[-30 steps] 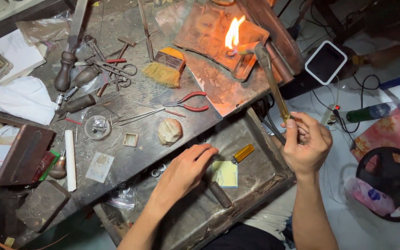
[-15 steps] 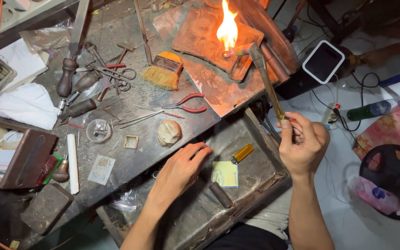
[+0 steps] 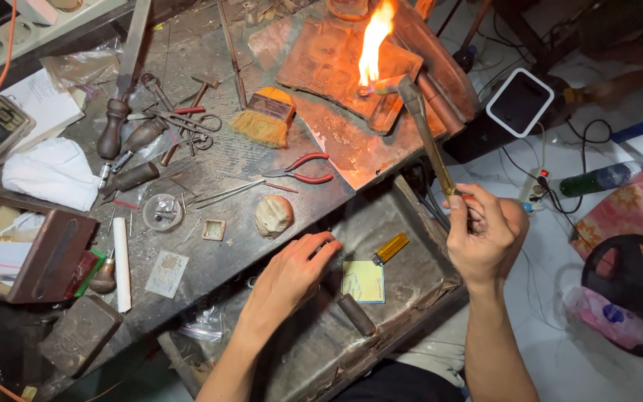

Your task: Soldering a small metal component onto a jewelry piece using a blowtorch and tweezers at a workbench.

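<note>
head view | worn camera | looks steeply down | near | over workbench (image 3: pixel 210 260) and hands

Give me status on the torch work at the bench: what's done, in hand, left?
Done: the flame is lit and burning over the reddish heating slab. In hand: the right hand holds the torch, its tip at the flame; the left hand rests flat at the bench edge. Left: the red-handled pliers and brush lie untouched.

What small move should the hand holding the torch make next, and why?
Probably hold the right hand steady: its torch already throws the flame onto the small piece on the soldering block, while the left hand rests clear.
</note>
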